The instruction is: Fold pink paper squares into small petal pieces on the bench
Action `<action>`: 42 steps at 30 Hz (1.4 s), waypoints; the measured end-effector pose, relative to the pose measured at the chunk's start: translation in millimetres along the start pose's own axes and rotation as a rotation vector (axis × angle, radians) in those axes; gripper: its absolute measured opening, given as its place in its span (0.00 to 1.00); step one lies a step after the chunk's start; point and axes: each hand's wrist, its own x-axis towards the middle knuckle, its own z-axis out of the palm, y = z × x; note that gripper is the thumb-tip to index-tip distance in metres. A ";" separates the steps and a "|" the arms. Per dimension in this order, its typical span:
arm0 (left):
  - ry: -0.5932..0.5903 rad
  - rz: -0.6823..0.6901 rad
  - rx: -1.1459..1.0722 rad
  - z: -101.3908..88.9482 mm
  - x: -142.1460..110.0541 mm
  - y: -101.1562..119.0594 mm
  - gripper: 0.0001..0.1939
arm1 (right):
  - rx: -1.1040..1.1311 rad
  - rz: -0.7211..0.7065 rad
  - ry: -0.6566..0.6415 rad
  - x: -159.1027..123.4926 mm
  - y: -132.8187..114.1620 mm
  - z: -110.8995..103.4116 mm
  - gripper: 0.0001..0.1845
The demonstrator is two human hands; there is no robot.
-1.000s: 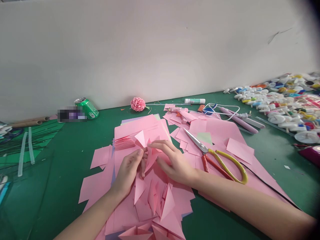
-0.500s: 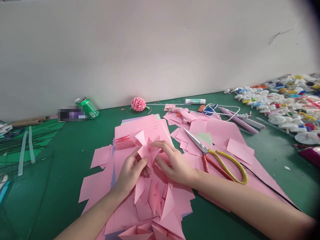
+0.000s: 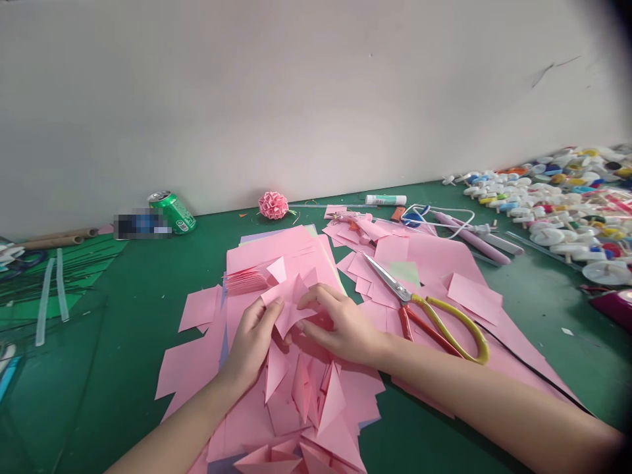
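A creased piece of pink paper is held up between my two hands over a pile of pink sheets. My left hand pinches its left side, thumb in front and the other fingers mostly behind. On its right edge, my right hand has thumb and fingertips curled around the paper. Just beyond lies a fanned stack of pink squares. Nearer to me, several folded pink pieces stand and lean on the sheets.
Open-bladed scissors with red and yellow handles lie right on pink paper. A pink folded-paper ball, a green can and a glue stick stand by the wall. Plastic caps are heaped far right; thin dark wires lie left.
The pink paper has turned and spread so its flat face shows towards me. My left hand's thumb has shifted onto its left side, and my right fingers have curled in closer.
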 end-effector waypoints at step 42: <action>-0.158 0.132 0.011 -0.9 1.3 2.9 0.18 | 0.064 0.082 0.162 0.5 3.1 2.5 0.10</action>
